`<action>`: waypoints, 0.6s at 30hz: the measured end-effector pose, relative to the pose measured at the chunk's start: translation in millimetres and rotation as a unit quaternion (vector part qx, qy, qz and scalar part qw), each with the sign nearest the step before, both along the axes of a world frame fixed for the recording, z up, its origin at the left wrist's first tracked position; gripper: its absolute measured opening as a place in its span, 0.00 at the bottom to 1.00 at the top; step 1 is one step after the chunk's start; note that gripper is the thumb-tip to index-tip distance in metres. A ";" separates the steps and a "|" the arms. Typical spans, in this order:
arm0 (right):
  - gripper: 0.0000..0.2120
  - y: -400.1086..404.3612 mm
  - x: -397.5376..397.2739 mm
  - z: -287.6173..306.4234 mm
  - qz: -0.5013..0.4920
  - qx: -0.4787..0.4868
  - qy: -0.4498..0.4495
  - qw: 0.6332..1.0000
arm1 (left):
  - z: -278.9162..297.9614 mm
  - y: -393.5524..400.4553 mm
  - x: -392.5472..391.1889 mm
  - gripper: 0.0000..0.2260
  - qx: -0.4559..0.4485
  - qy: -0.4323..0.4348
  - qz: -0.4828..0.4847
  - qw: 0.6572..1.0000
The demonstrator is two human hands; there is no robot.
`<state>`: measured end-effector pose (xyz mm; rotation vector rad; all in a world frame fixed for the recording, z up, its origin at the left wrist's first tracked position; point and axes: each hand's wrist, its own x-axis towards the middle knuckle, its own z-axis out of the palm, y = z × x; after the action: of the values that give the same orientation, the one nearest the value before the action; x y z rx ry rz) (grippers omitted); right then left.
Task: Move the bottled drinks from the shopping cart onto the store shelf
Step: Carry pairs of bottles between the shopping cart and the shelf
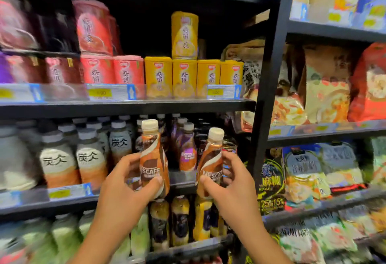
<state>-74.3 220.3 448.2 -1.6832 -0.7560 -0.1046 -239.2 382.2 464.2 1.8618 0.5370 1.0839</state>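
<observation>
We hold one Nescafé bottle in each hand: our left hand point(127, 178) wraps the left bottle point(154, 159), our right hand point(227, 182) the right bottle point(211, 161), both raised before the shelf point(181, 177) at twelve o'clock, neither placed yet. The cart is unseen.

store shelf point(125, 108) – black boards, price tags on front rail | 12 o'clock board: yellow tins point(183, 76) in a row, one stacked on top; red tins point(112, 69) at 10 | centre board: grey-capped bottles point(89, 159) at 9, purple-labelled bottle point(188, 153) at centre | 6 o'clock board: dark bottles point(179, 222) – blurred
</observation>
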 end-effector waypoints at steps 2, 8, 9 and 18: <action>0.29 18.6 -1.4 3.2 0.009 -0.011 -0.001 1.000 | 0.2 21.2 -2.4 0.18 -0.003 0.010 0.009 1.000; 0.25 70.5 -11.9 6.5 0.007 -0.020 -0.015 1.000 | 2.7 60.2 -2.9 0.17 0.010 0.021 0.027 0.999; 0.24 78.1 -14.4 9.4 0.005 -0.023 -0.022 0.999 | 4.4 64.0 -1.9 0.17 0.014 0.020 0.032 0.999; 0.19 143.0 -12.9 25.0 -0.044 -0.077 -0.079 0.993 | 7.4 97.8 20.5 0.16 0.040 0.068 0.086 0.993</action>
<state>-87.2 363.3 473.1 -1.8708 -0.8258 -0.2498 -218.7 480.0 471.6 1.9987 0.7539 1.1107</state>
